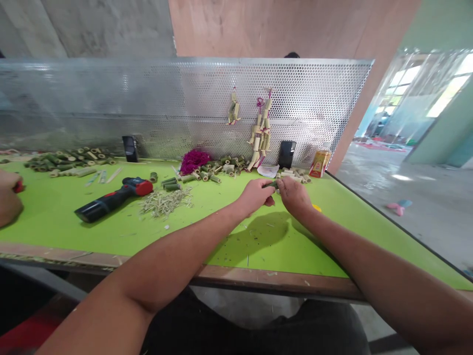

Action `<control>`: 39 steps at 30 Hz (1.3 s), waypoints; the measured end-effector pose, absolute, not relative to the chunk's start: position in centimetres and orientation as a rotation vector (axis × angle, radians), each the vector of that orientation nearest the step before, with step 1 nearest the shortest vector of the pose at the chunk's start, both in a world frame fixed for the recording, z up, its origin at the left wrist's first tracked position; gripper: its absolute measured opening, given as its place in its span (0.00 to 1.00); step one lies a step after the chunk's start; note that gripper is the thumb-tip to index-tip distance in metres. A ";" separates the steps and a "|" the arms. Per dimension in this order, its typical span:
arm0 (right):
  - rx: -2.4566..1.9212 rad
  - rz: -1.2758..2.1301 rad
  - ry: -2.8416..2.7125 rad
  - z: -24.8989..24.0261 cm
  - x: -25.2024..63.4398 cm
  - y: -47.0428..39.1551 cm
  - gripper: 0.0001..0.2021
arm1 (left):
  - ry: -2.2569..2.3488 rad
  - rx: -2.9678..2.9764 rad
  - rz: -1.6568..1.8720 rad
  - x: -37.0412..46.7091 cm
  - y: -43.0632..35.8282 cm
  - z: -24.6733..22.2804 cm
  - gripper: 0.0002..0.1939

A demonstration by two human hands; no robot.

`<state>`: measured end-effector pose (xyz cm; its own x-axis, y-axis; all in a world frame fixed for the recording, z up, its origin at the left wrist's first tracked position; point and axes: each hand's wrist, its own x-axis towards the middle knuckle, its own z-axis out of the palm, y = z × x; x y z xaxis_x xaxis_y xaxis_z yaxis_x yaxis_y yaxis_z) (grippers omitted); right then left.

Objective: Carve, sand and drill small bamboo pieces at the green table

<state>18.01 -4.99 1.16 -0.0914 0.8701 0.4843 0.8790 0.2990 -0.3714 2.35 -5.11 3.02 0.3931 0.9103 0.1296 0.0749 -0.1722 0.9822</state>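
Observation:
My left hand (255,195) is closed around a short green bamboo piece (271,184), above the right part of the green tabletop. Against the same piece my right hand (293,194) is closed at its right end, fingers pinched together; whether a small tool is in them is hidden. Behind my hands lie several cut bamboo pieces (231,167) and a bundle of purple string (194,161). Paler bamboo pieces (295,174) lie just beyond my right hand, beside a white paper (268,170). A small yellow thing (317,208) shows partly behind my right wrist.
A black and red cordless drill (114,198) lies left of a heap of shavings (165,201). Strung bamboo figures (260,130) hang on the perforated metal panel (155,103). Two phones (287,154) and a drink bottle (320,161) stand along it. Another person's hand (9,197) is at far left.

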 end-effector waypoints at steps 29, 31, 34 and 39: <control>-1.925 0.228 -2.014 0.4 25.8 -2.0 0.31 | 0.718 1.255 1.109 -0.6 -1.3 2.8 0.31; -1.980 0.280 -2.118 0.2 25.6 -2.2 0.30 | 0.681 1.226 1.094 -1.0 -1.2 2.8 0.31; -2.014 0.239 -2.177 0.1 25.3 -2.3 0.27 | 0.607 1.241 1.034 -1.3 -1.0 2.7 0.28; -1.981 0.229 -1.924 1.3 24.8 -2.7 0.16 | 0.602 1.238 0.959 -1.6 -0.4 2.1 0.16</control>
